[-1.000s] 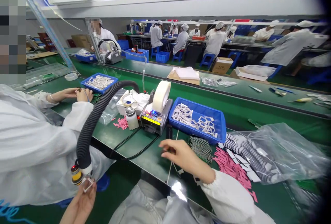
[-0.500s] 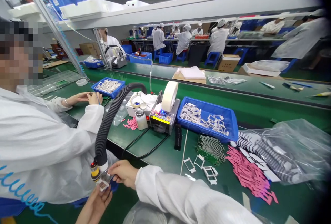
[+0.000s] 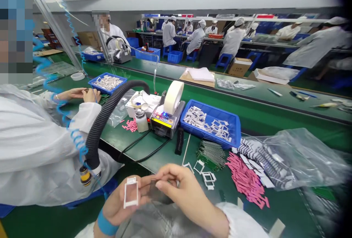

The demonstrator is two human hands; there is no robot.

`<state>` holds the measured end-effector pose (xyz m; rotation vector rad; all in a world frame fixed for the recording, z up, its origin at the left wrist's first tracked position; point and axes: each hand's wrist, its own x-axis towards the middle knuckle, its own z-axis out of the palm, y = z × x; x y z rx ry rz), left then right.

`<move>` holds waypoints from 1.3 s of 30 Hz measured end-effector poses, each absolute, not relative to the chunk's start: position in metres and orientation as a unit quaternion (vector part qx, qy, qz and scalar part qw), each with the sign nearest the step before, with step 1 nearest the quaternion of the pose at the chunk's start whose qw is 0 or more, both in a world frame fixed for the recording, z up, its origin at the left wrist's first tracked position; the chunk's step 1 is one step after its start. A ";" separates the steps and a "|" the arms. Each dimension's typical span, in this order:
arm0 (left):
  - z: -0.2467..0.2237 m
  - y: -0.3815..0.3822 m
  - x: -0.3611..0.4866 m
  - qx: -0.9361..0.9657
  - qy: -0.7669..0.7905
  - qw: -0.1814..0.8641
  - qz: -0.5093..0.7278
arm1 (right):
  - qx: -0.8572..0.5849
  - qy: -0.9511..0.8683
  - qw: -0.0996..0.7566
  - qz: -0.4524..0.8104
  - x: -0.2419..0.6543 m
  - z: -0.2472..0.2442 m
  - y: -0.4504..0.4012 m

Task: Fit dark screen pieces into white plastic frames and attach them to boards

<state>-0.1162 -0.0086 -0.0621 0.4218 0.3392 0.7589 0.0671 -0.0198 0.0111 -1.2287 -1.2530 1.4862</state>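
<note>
My left hand (image 3: 117, 199), with a blue wristband, is palm up and holds a small white rectangular plastic frame (image 3: 131, 194) across its fingers. My right hand (image 3: 189, 194) pinches a thin, dark, see-through panel (image 3: 162, 193) between thumb and fingers. The fingertips of my left hand reach that panel's near-left edge. Its exact kind I cannot make out. On the bench beyond my right hand lie several loose white frames (image 3: 209, 180), beside a stack of green circuit boards (image 3: 211, 154).
A black hose (image 3: 103, 121) arches down at the left, beside a co-worker's white sleeve (image 3: 90, 115). Behind my hands stand a tape dispenser (image 3: 166, 121), a bottle (image 3: 141, 121) and a blue bin (image 3: 233, 135) of frames. Pink strips (image 3: 247, 179) and a transparent bag (image 3: 302, 157) lie right.
Both hands have moved right, away from the hose's end, and now sit in front of my body. The white frame lies in my left hand, apart from the panel in my right. The view has shifted.
</note>
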 end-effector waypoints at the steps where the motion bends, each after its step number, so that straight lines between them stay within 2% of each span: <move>1: -0.049 -0.008 -0.105 0.222 0.131 0.904 0.341 | -0.505 -0.538 0.421 0.527 0.077 0.011 -0.027; 5: -0.016 -0.007 -0.068 0.260 0.133 0.915 0.279 | -0.536 -0.643 0.443 0.321 0.104 0.010 -0.047; 12: -0.009 -0.010 -0.037 0.316 0.148 0.903 0.249 | -0.552 -0.679 0.476 0.088 0.127 0.012 -0.063; 15: -0.007 -0.010 -0.034 0.330 0.161 0.895 0.252 | -0.557 -0.687 0.465 0.037 0.131 0.009 -0.067; 22: -0.011 -0.009 -0.036 0.386 0.141 0.876 0.253 | -0.563 -0.694 0.448 0.006 0.135 0.005 -0.061; 39: -0.007 -0.002 -0.038 0.463 0.164 0.838 0.239 | -0.582 -0.684 0.428 0.101 0.135 -0.005 -0.055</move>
